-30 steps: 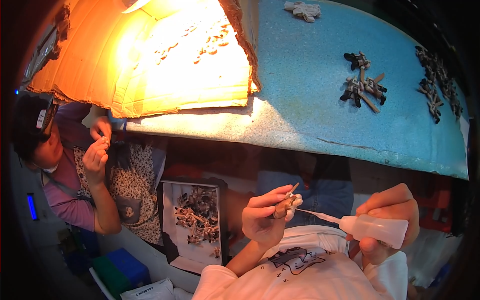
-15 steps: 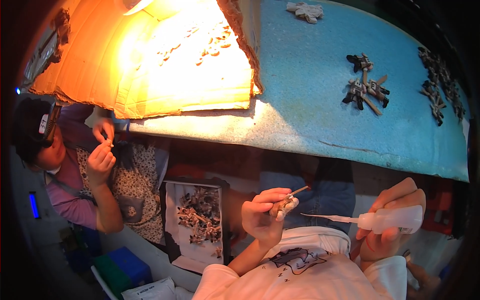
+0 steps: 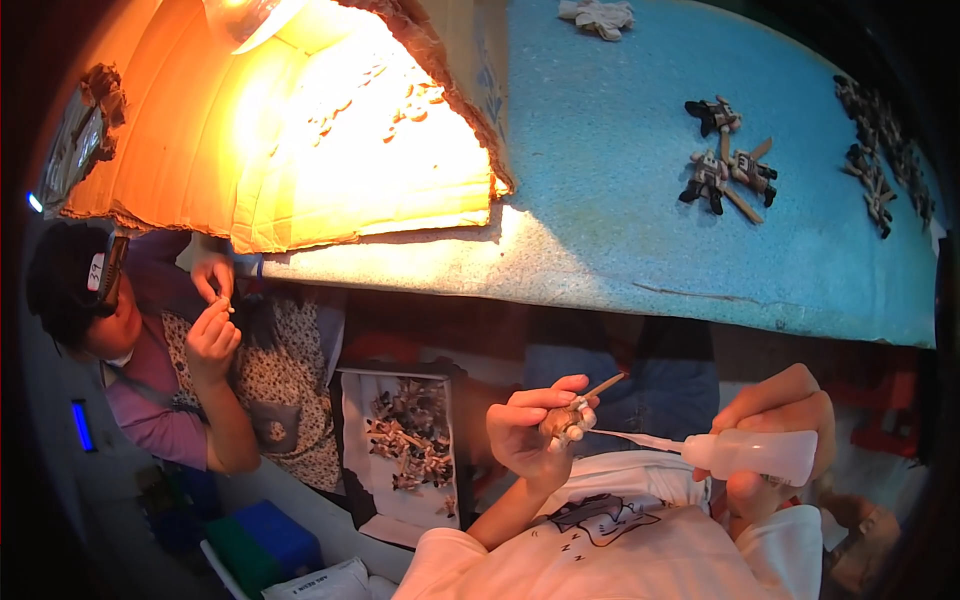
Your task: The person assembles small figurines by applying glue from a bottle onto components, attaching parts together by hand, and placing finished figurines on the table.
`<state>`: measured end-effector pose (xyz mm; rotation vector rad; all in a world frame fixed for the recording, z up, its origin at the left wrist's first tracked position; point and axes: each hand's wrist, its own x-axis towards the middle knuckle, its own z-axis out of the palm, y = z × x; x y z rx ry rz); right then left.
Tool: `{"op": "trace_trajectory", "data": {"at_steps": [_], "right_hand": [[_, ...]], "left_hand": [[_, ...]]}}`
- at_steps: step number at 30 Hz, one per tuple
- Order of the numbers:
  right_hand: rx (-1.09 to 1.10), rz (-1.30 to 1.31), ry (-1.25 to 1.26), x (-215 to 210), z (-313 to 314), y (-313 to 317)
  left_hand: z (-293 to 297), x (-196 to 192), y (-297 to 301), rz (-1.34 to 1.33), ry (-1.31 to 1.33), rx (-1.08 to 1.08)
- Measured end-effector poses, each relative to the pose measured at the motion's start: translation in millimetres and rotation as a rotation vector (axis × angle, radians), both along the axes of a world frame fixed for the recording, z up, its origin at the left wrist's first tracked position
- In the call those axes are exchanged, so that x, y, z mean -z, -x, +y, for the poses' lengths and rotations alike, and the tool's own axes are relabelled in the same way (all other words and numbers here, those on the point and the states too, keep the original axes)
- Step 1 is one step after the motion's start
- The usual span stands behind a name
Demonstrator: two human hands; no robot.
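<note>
Far left, a co-worker [image 3: 150,395] pinches a small pale piece [image 3: 228,305]. Next, a tray [image 3: 393,526] of jumbled figures [image 3: 410,440]. Left hand [image 3: 522,437] grips a brown-and-white figure [image 3: 566,424], its stick [image 3: 606,385] slanting up-right. Nozzle [image 3: 645,439] tip at the figure's right side (contact: cannot tell); right hand [image 3: 792,405] wraps the translucent squeeze bottle [image 3: 755,456]. Far right, dark figures [image 3: 885,150] on the blue table [image 3: 600,200].

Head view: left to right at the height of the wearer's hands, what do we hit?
Co-worker's purple sleeve → patterned apron → white-lined tray of small figures → wearer's left hand → held figurine → translucent squeeze bottle.
</note>
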<state>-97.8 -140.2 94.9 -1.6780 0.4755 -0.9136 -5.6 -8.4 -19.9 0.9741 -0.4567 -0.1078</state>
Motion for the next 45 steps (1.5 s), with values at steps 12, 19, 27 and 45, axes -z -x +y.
{"op": "trace_trajectory", "data": {"at_steps": [12,19,27,45], "right_hand": [[-0.171,-0.037,0.078,3,4,2],[-0.304,-0.099,0.268,2,-6,4],[-0.309,-0.194,0.332,7,-7,-1],[-0.106,-0.261,0.208,13,0,2]], "left_hand": [[5,5,-3,-0.054,0.1,0.092],[5,4,-2,-0.063,0.031,0.039],[6,6,-1,-0.046,-0.005,0.005],[6,-4,1,-0.066,0.052,0.023]]}}
